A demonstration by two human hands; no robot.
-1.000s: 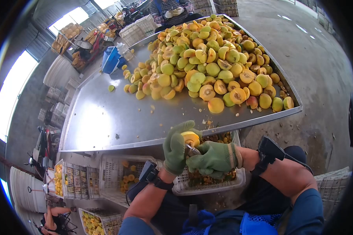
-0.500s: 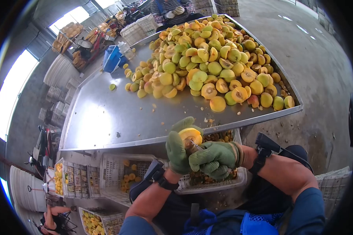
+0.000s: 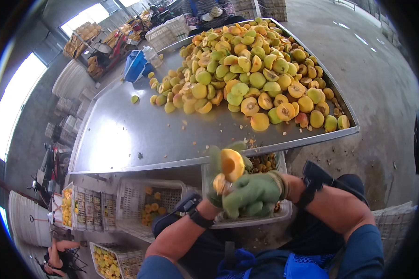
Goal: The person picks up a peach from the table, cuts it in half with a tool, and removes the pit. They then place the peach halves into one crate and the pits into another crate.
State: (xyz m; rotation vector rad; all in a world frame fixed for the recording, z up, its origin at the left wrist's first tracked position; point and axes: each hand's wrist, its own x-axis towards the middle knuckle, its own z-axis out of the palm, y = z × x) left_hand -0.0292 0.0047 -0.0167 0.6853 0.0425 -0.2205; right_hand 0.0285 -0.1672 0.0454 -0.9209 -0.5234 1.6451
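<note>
My left hand (image 3: 215,160), in a green glove, holds a yellow peach half (image 3: 232,165) over the crate by the table edge. The cut face is turned towards me and shows a smooth, empty hollow. Just below it is a brownish peach pit (image 3: 220,184) with pale flesh on it, blurred, close to my right fingers. My right hand (image 3: 253,193), also gloved in green, is closed beside the peach half; the small metal tool in it is mostly hidden now. A large heap of peach halves (image 3: 246,69) covers the far right of the metal table (image 3: 139,135).
Under my hands stands a crate (image 3: 277,218) with dark pits and scraps. Left of it, another crate (image 3: 125,204) holds some peach halves. More filled crates (image 3: 109,262) stand lower left. A blue container (image 3: 136,66) is on the table; a person (image 3: 208,14) with gloved hands sits opposite.
The pit has come out of the peach half and is now below it, near my right hand. My left hand has tilted the half, showing its hollow.
</note>
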